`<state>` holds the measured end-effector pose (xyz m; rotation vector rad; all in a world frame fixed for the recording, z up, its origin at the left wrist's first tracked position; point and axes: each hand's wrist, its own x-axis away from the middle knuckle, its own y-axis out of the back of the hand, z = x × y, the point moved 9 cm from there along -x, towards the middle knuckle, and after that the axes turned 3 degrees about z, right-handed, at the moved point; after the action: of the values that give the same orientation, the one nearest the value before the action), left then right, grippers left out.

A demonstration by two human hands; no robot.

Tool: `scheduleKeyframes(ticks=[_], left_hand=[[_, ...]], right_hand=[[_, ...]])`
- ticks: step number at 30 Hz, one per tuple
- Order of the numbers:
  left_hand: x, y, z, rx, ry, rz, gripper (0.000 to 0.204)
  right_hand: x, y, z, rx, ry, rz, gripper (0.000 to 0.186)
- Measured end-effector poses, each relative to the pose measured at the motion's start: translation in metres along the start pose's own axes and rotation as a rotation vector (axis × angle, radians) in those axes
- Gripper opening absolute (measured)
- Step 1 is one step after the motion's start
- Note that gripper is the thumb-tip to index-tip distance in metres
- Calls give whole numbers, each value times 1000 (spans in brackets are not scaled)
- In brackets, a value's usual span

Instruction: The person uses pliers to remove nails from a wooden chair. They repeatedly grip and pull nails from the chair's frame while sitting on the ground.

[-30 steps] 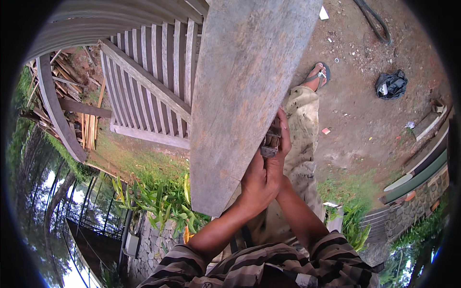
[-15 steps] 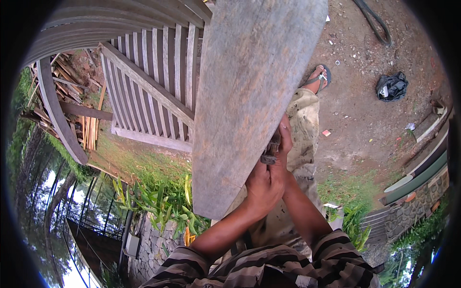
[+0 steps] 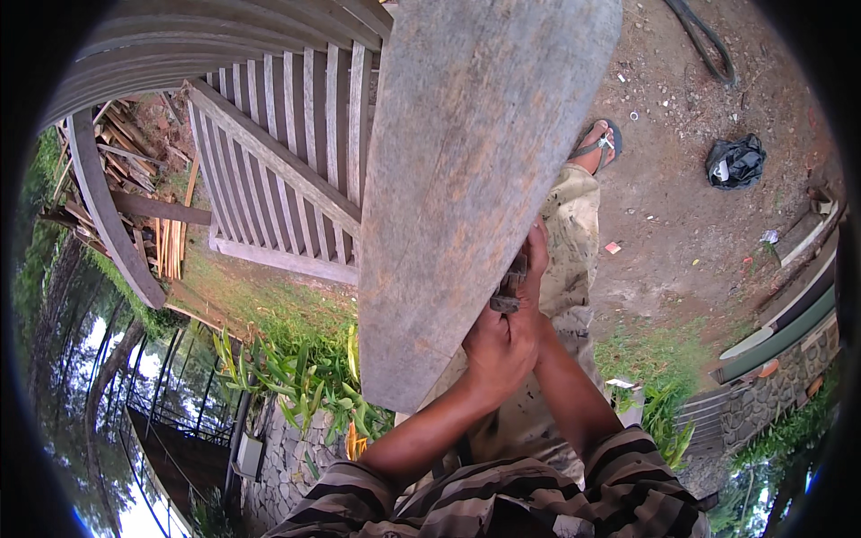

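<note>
Head view: left hand (image 3: 496, 350) and right hand (image 3: 533, 296) clasp a small, dark, blocky tool (image 3: 508, 301), grip closed around it, at the slanting edge of a broad, weathered, grain-streaked wooden plank (image 3: 457, 179).

Gotta say, the long, tapered, washed-out grey wooden board (image 3: 475, 161) has rusty-tan streaks all over, while the slatted wooden frame (image 3: 278, 161) is a plainer grey-brown. Striped cloth shirt (image 3: 547, 489): black, brown and tan bands. Loose khaki trousers (image 3: 574, 215) are blotched dark. The small blocky tool (image 3: 508, 303) looks dark brown, but it's half hidden. Crumpled plastic bag (image 3: 740, 164) is black.
</note>
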<state>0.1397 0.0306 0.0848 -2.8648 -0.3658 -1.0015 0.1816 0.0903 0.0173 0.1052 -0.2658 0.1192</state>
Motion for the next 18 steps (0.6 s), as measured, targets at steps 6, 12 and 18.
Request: scheduleKeyframes(ticks=[6, 12, 18], left_hand=[[5, 11, 8, -307, -1, -35, 48], [4, 12, 9, -276, 8, -45, 46], [49, 28, 21, -422, 191, -42, 44]], right_hand=[[-7, 0, 3, 19, 35, 2, 56], [-11, 1, 6, 67, 94, -6, 54], [-11, 1, -7, 99, 51, 60, 64]])
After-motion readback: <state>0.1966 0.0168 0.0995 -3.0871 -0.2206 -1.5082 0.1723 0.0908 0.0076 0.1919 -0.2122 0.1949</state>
